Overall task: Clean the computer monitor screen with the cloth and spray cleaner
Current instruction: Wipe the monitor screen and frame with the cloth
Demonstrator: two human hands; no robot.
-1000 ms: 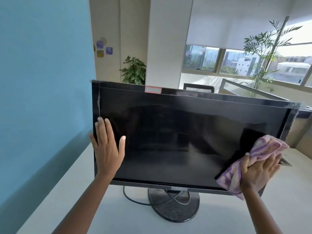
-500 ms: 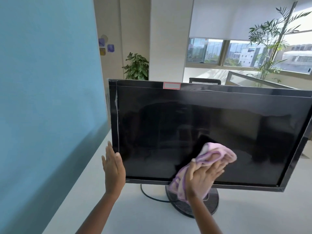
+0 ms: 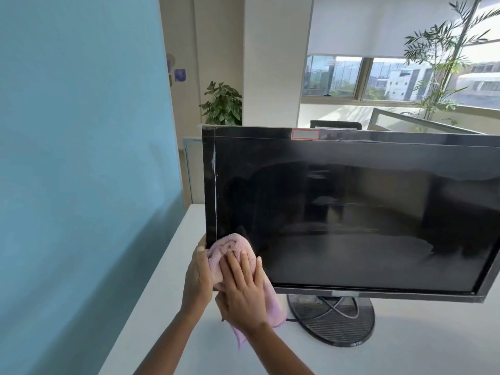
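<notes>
Under the spread fingers (image 3: 244, 262) of my right hand (image 3: 243, 296) the pink cloth (image 3: 232, 246) lay pressed flat against the lower left corner of the monitor (image 3: 351, 212) screen, its loose end hanging below my wrist. Half a second before, those fingers and the cloth had been at the lower middle of the screen, and a second before at its lower right corner. My left hand (image 3: 197, 277), until then well apart from the right, now touched both it and the cloth's edge. It stood edge-on against the monitor's left side, fingers straight and together as far as I could see, their tips hidden behind the frame. A second before it had lain flat on the screen with fingers spread.

Right of my fingers the dark screen showed dull reflections, and above them a pale streak ran down beside the left bezel. A red-edged label (image 3: 305, 134) sat on the top bezel. Below and right of my fingers the round black stand (image 3: 332, 326) stood on the white bench (image 3: 419, 347), with dark cables (image 3: 335, 307) looped over it. Left of my fingers rose a blue wall (image 3: 81, 158). Beyond them were a leafy pot plant (image 3: 223, 104), a white pillar (image 3: 276, 63), a window (image 3: 378, 79) under a half-drawn blind (image 3: 365, 23), and a tall palm (image 3: 438, 55).
</notes>
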